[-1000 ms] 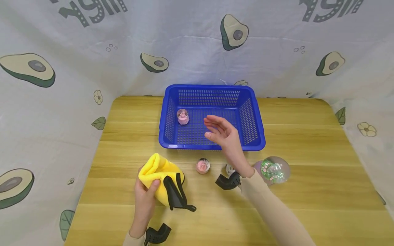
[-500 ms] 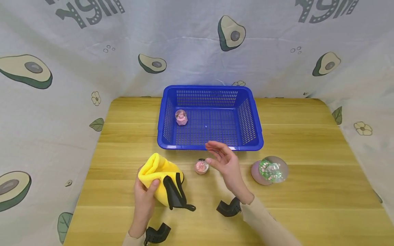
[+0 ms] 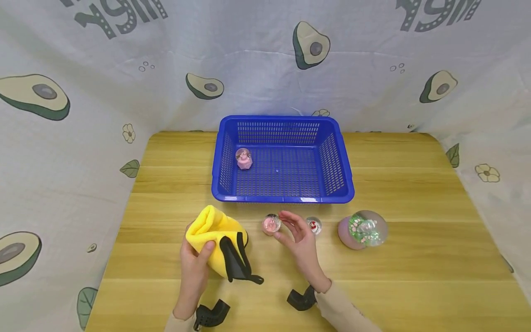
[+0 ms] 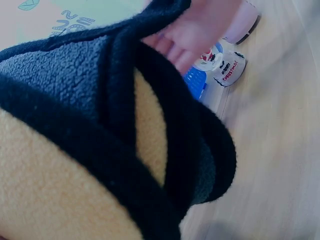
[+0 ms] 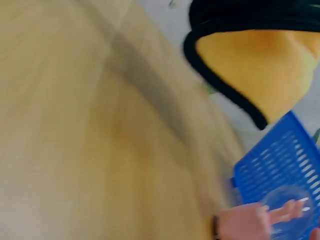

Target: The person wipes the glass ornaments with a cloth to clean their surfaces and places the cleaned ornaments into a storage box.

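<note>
My left hand (image 3: 195, 272) grips a folded yellow cloth (image 3: 215, 230) with black edging and a black hanging loop, thumb on its near side; it fills much of the left wrist view. My right hand (image 3: 300, 242) has its fingers spread at the right side of a small pink snow globe (image 3: 271, 224), fingertips right at the glass. In the right wrist view that pink-based globe (image 5: 245, 222) stands at the bottom, a fingertip beside it. Just right of my right hand sits a small white-based snow globe (image 3: 315, 226) with a red figure and Christmas lettering.
A blue plastic basket (image 3: 283, 199) stands at the back of the wooden table (image 3: 415, 207), with another pink snow globe (image 3: 244, 159) inside at its left. A larger snow globe with a purple base (image 3: 348, 234) stands to the right. Patterned cloth (image 3: 257, 69) hangs behind.
My right hand has come back from over the basket, down and left to the pink snow globe, uncovering the white-based one. My left hand has kept its hold on the yellow cloth.
</note>
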Demonstrator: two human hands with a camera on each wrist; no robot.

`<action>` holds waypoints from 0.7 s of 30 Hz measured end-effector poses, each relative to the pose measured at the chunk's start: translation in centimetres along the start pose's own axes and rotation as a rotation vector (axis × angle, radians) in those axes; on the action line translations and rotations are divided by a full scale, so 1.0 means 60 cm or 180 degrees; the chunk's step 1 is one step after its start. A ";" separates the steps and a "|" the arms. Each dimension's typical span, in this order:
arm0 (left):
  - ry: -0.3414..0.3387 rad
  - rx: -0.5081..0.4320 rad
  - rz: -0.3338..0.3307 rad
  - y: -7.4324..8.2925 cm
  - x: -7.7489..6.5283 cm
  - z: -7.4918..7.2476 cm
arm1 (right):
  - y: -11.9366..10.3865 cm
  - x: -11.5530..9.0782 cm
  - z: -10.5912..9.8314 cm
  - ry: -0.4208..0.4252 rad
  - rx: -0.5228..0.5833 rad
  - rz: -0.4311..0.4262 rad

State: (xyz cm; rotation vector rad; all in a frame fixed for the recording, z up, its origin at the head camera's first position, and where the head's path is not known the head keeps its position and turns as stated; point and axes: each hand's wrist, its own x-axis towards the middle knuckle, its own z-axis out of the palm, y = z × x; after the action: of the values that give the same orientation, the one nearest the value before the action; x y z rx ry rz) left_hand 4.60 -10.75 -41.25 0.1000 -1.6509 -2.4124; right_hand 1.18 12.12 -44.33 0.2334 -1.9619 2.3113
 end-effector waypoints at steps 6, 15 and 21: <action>-0.0008 -0.0078 0.0000 -0.001 -0.002 -0.001 | 0.034 -0.006 0.002 0.0163 -0.0159 0.0229; 0.0032 0.0001 -0.0194 0.003 -0.007 -0.002 | 0.069 0.004 0.007 0.0085 -0.0389 0.0512; 0.0039 0.0023 -0.0269 0.003 -0.010 -0.003 | 0.086 0.007 0.009 0.0041 -0.0863 0.0080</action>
State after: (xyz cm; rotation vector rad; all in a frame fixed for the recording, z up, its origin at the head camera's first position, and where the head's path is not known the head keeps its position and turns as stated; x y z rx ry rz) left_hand 5.22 -10.87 -41.16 0.1889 -1.6826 -2.4619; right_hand -0.09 10.72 -49.20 0.1708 -2.2519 2.0224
